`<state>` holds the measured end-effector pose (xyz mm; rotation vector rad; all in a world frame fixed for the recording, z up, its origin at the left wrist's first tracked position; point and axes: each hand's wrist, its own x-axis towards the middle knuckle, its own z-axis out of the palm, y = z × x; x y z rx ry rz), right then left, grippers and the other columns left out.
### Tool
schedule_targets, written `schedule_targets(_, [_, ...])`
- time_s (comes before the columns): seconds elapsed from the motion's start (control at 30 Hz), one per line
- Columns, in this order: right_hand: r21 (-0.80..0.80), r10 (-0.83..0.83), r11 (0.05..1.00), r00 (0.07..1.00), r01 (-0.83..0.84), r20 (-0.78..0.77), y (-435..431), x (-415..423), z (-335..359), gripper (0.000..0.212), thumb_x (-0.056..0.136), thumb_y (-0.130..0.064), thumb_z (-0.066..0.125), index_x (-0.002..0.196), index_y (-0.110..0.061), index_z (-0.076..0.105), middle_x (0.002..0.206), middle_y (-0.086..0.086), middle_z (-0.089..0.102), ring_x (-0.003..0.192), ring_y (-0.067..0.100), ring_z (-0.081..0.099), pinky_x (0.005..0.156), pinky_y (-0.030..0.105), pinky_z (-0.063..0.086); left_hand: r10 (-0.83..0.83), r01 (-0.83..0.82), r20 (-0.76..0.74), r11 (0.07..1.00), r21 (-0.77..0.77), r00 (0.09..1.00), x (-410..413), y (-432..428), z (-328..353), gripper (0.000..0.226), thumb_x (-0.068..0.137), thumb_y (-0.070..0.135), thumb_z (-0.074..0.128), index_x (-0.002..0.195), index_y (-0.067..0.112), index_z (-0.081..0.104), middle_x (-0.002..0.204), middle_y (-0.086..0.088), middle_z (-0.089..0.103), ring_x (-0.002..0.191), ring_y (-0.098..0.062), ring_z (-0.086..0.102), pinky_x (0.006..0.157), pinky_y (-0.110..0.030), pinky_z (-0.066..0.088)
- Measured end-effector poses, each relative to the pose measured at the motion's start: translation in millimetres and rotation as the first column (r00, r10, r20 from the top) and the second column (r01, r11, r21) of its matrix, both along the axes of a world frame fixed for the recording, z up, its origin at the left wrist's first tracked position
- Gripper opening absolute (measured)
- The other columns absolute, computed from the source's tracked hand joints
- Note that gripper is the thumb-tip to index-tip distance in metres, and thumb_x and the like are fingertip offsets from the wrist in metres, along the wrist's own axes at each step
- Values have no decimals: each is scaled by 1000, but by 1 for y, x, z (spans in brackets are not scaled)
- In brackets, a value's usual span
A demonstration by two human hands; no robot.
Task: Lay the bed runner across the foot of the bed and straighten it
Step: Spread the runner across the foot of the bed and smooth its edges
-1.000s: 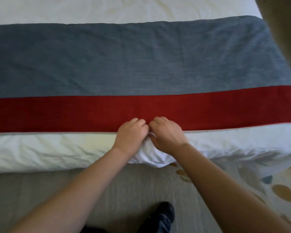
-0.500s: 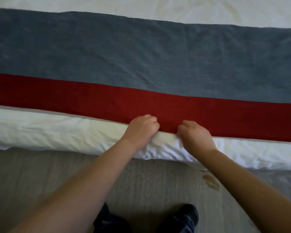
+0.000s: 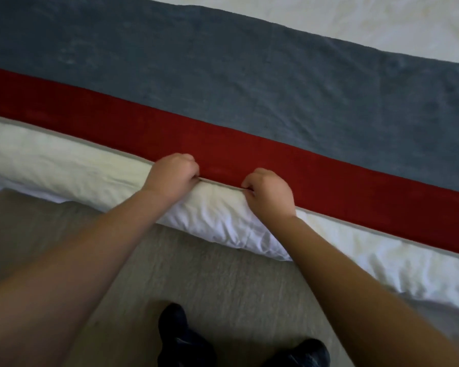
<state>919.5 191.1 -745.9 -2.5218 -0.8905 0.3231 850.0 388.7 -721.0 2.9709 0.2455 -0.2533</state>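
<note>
Dark shoes point(image 3: 182, 337) stand on the pale floor point(image 3: 196, 274), close against the foot of the bed point(image 3: 64, 165). Just past them the left hand point(image 3: 171, 176) and the right hand point(image 3: 269, 192) sit side by side on the near hem of the bed runner point(image 3: 223, 88). Each grip is curled and pinches that hem where it meets the white of the bed.

The runner lies flat across the bed. Its long axis runs left to right, slanting down to the right in this view, and both ends are out of sight. All the cloth, red band then grey, lies away from the hands. A pull toward the body would likely draw it squarer to the foot, and a slide outward along the hem would smooth it. The right hand is slightly the nearer.

Beyond the grey lies the white sheet point(image 3: 382, 19).

A second ago the hands touched at the knuckles. Now they stand apart, with a wider gap than half a second ago.
</note>
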Motion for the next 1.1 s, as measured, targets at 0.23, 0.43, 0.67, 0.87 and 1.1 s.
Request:
schedule_targets(0.23, [92, -113, 989, 994, 112, 3, -3, -32, -14, 8, 75, 0, 66, 76, -8, 69, 77, 3, 62, 71, 20, 58, 53, 28, 42, -14, 20, 72, 996, -91, 997, -28, 2, -11, 17, 86, 9, 55, 85, 8, 72, 86, -3, 64, 85, -21, 57, 71, -40, 50])
schedule_targets(0.43, [-12, 70, 998, 997, -69, 41, 43, -26, -2, 12, 76, -14, 64, 89, -13, 65, 84, 0, 59, 76, 20, 57, 52, 30, 44, -88, 88, 76, 996, 4, 993, -29, 49, -7, 17, 89, 12, 53, 94, 13, 69, 93, 0, 61, 87, -19, 53, 69, -35, 49])
schedule_targets(0.67, [52, 130, 990, 989, -133, 65, 159, -40, -5, 17, 87, -25, 60, 99, -14, 66, 93, 1, 61, 85, 19, 57, 59, 34, 48, -46, 45, 51, 999, 17, 998, -38, 145, -1, 20, 88, 9, 51, 95, 11, 69, 95, -2, 62, 92, -22, 55, 73, -40, 50])
schedule_targets(0.87, [25, 31, 999, 991, -35, 133, 185, -76, -8, 9, 76, -1, 67, 68, -4, 65, 70, 9, 59, 68, 29, 58, 47, 36, 46, 16, -5, 83, 990, -138, 996, -66, 173, -9, 14, 84, 9, 57, 83, 5, 71, 85, -7, 63, 86, -25, 57, 73, -42, 48])
schedule_targets(1.1, [-206, 182, 966, 978, -158, 99, 201, -63, 6, 17, 87, -30, 59, 87, -14, 66, 85, 1, 61, 80, 21, 58, 56, 34, 47, -192, 193, 36, 980, -50, 981, -72, 201, -13, 16, 87, 8, 54, 91, 13, 68, 87, -1, 58, 87, -20, 53, 65, -33, 43])
